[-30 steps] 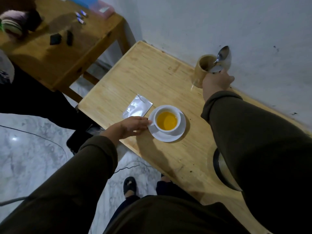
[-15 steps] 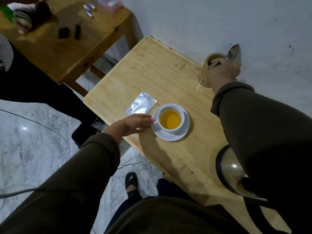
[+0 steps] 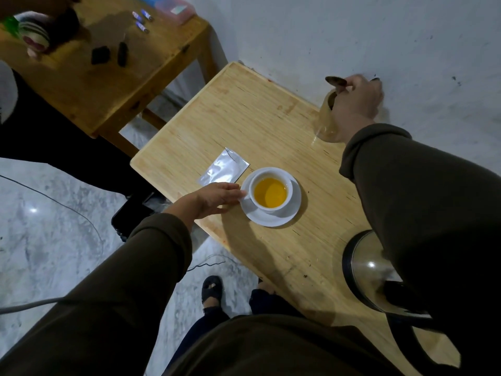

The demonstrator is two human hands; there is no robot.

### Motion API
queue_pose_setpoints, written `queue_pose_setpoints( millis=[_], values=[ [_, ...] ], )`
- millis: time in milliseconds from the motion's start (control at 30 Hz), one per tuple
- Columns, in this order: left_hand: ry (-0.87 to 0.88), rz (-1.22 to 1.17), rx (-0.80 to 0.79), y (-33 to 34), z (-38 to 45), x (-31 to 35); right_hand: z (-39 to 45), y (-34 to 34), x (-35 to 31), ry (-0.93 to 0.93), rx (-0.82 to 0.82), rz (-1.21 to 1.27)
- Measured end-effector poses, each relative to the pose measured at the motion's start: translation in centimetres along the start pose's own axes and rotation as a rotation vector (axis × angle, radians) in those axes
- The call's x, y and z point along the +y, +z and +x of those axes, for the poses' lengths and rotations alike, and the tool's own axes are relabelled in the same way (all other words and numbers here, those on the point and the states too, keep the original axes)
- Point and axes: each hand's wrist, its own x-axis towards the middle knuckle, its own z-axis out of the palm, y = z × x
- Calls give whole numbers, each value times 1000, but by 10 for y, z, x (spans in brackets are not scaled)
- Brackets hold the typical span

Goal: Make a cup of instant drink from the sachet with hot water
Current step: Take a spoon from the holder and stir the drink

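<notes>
A white cup [image 3: 271,211] full of orange drink stands on a white saucer [image 3: 295,210] near the front edge of the wooden table [image 3: 257,126]. My left hand [image 3: 214,198] rests on the saucer's left rim, fingers together. A silver sachet [image 3: 223,170] lies flat just behind that hand. By the wall, my right hand [image 3: 357,100] holds a metal spoon [image 3: 336,82] over the mouth of a brownish glass [image 3: 326,123]. The spoon's bowl points left and its handle is hidden in my fingers.
A steel kettle [image 3: 368,267] with a black rim stands at the table's right end, partly under my right sleeve. A second wooden table [image 3: 81,85] at the back left carries small dark items, batteries and a pink box. A cable lies on the marble floor.
My right hand has raised the spoon and turned its bowl from the right to the left, above the glass. My left hand has stayed at the saucer.
</notes>
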Motion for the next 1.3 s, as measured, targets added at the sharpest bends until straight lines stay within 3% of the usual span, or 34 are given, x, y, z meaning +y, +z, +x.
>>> queue_pose_setpoints(
  millis=[300,533,800,1133,1300],
  values=[
    [50,134,12,0,-1,0,-22,-26,-42,-342,-3,-161],
    [104,266,18,4,-3,1,-82,-45,-45,-565,-388,-592],
    [178,362,8,-1,2,-5,-160,-28,-30,-313,-661,-1023],
    [219,494,-35,-11,13,-7,-205,-2,-28,-194,-440,-1140],
    [256,565,-29,-12,17,-6,-209,0,-32,-60,-376,-995]
  ],
)
